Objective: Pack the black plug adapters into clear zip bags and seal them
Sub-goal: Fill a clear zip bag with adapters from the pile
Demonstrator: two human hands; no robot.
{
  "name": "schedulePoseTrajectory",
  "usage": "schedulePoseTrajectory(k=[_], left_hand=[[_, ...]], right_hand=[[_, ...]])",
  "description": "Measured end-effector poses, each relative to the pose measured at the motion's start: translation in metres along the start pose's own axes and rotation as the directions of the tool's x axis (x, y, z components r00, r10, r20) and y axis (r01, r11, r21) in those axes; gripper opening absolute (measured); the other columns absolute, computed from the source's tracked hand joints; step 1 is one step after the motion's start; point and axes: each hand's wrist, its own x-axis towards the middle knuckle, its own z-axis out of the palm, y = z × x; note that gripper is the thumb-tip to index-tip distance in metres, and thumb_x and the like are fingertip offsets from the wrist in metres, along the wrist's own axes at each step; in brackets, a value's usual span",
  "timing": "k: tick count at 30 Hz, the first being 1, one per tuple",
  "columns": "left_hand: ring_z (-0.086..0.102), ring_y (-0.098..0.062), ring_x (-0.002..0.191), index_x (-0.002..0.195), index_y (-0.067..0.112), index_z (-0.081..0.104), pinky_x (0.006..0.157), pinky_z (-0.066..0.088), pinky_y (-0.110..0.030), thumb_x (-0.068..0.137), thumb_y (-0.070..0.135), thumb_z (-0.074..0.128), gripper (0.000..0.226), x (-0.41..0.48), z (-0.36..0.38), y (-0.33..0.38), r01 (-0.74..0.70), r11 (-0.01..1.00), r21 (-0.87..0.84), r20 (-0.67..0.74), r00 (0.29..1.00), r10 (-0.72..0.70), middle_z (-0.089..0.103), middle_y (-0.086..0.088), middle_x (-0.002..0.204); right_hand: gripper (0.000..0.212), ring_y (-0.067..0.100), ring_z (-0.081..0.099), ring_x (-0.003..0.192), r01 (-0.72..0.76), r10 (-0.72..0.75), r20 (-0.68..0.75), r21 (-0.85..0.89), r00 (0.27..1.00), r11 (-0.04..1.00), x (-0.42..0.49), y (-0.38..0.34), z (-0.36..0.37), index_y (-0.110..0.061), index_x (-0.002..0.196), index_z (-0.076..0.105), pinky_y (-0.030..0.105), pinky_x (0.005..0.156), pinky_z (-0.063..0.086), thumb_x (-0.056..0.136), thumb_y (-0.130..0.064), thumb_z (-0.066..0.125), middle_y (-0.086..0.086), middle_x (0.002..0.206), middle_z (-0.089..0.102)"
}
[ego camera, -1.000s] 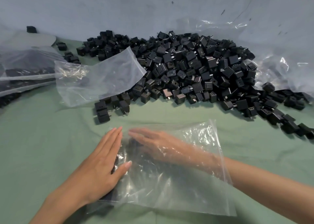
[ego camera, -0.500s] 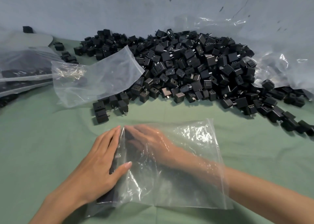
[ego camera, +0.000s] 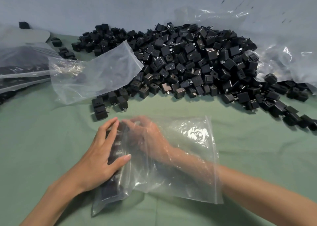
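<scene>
Over the last second the right hand (ego camera: 151, 138), which lay flat inside the clear zip bag (ego camera: 192, 165), has bent its fingers (ego camera: 135, 122) down onto the far end of the row of adapters (ego camera: 116, 150). Its grip is now curled on that row, though the plastic blurs whether the thumb closes beneath. The left hand (ego camera: 101, 160) has held its place outside the bag. Its grip is apart, with straight fingers and a spread thumb pressing the film against the row's 9 o'clock side. The film has bunched tighter around the row, which suggests the load is being squared against the bag's closed end. The forearm still passes through the mouth at 3 o'clock, so sealing is not yet possible. This bag lies at 6 o'clock on the green surface (ego camera: 42, 140). By count there are 2 hands and 1 bag being filled. There is also 1 empty bag (ego camera: 96, 74) at 10 o'clock, draped on the edge of the pile (ego camera: 197, 62). At least 2 filled bags (ego camera: 22, 68) lie stacked at 9 o'clock. The pile, from 12 to 3 o'clock, holds far too many loose adapters to count. The row inside the bag shows roughly 4, partly hidden.
</scene>
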Motion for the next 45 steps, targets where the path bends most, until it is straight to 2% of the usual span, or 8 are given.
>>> schedulePoseTrajectory(k=[8, 17, 23, 28, 33, 37, 39, 45], left_hand=[[0.001, 0.008, 0.141, 0.15, 0.033, -0.001, 0.115, 0.01, -0.021, 0.075, 0.075, 0.039, 0.095, 0.004, -0.002, -0.002, -0.021, 1.0, 0.012, 0.024, 0.999, 0.021, -0.004, 0.025, 0.153], [0.017, 0.017, 0.133, 0.149, 0.033, 0.016, 0.105, 0.017, -0.006, 0.075, 0.068, 0.049, 0.088, 0.019, -0.008, -0.007, -0.02, 0.993, -0.12, 0.008, 1.0, 0.021, 0.013, 0.033, 0.145], [0.041, -0.01, 0.124, 0.139, 0.012, 0.045, 0.105, 0.026, -0.023, 0.09, 0.042, 0.044, 0.058, 0.034, -0.002, -0.01, 0.115, 0.982, -0.15, -0.271, 0.95, -0.152, 0.043, 0.002, 0.133], [0.041, -0.006, 0.121, 0.138, 0.013, 0.048, 0.104, 0.027, -0.022, 0.095, 0.027, 0.054, 0.045, 0.031, 0.004, -0.013, 0.137, 0.982, -0.133, -0.255, 0.952, -0.168, 0.043, 0.004, 0.132], [0.05, -0.01, 0.097, 0.115, 0.013, 0.062, 0.088, 0.041, -0.028, 0.087, 0.024, 0.066, 0.03, 0.028, 0.001, -0.006, 0.166, 0.986, -0.031, -0.449, 0.879, -0.162, 0.048, 0.004, 0.112], [0.055, -0.015, 0.086, 0.099, 0.011, 0.064, 0.079, 0.041, -0.028, 0.084, 0.018, 0.069, 0.017, 0.028, -0.004, -0.002, 0.14, 0.989, 0.05, -0.445, 0.89, -0.104, 0.053, 0.002, 0.1], [0.056, -0.015, 0.084, 0.096, 0.012, 0.064, 0.079, 0.041, -0.027, 0.083, 0.016, 0.07, 0.015, 0.028, -0.007, -0.002, 0.127, 0.991, 0.051, -0.432, 0.897, -0.093, 0.055, 0.003, 0.099], [0.055, -0.012, 0.079, 0.094, 0.017, 0.06, 0.075, 0.04, -0.025, 0.08, 0.02, 0.074, 0.019, 0.03, -0.009, -0.005, 0.2, 0.979, -0.044, -0.454, 0.869, -0.198, 0.055, 0.001, 0.094]], right_hand=[[0.028, 0.036, 0.062, 0.1, -0.055, 0.055, 0.01, 0.032, 0.998, 0.998, 0.014, 0.009, -0.002, 0.007, 0.119, 0.061, 0.046, 0.092, 0.048, 0.093, -0.001, 0.053, 0.024, 0.108, 0.065], [0.029, 0.009, 0.062, 0.096, 0.009, -0.007, -0.027, 0.074, 1.0, 0.997, 0.013, 0.012, -0.002, -0.01, 0.121, 0.064, 0.009, 0.084, 0.045, 0.092, -0.012, 0.059, 0.004, 0.108, 0.069], [0.017, -0.001, 0.064, 0.082, 0.07, -0.075, -0.14, -0.044, 0.987, 0.997, 0.004, 0.011, 0.006, -0.053, 0.106, 0.062, 0.017, 0.067, 0.051, 0.094, -0.044, 0.055, -0.021, 0.095, 0.067], [0.023, 0.001, 0.058, 0.094, 0.009, 0.006, -0.147, 0.099, 0.989, 0.995, -0.001, 0.022, 0.015, -0.031, 0.119, 0.053, 0.038, 0.082, 0.055, 0.103, -0.02, 0.04, -0.009, 0.109, 0.061], [0.021, 0.0, 0.061, 0.079, 0.222, -0.223, -0.161, -0.029, 0.961, 0.975, -0.003, 0.013, 0.004, -0.036, 0.102, 0.063, 0.026, 0.071, 0.055, 0.097, -0.049, 0.048, -0.016, 0.096, 0.063], [0.03, -0.017, 0.048, 0.104, 0.171, -0.164, -0.128, 0.043, 0.978, 0.984, 0.005, 0.021, 0.006, -0.007, 0.124, 0.052, 0.039, 0.09, 0.051, 0.094, -0.009, 0.05, 0.004, 0.115, 0.055], [0.025, 0.012, 0.065, 0.098, 0.156, -0.14, -0.09, 0.198, 0.986, 0.968, 0.01, 0.014, 0.005, 0.008, 0.116, 0.056, 0.04, 0.083, 0.057, 0.093, 0.004, 0.048, 0.019, 0.103, 0.062], [0.052, 0.028, 0.055, 0.118, -0.014, 0.015, -0.017, 0.045, 1.0, 0.999, 0.007, 0.011, 0.014, -0.006, 0.135, 0.05, 0.036, 0.103, 0.043, 0.094, -0.035, 0.04, 0.014, 0.129, 0.057]])
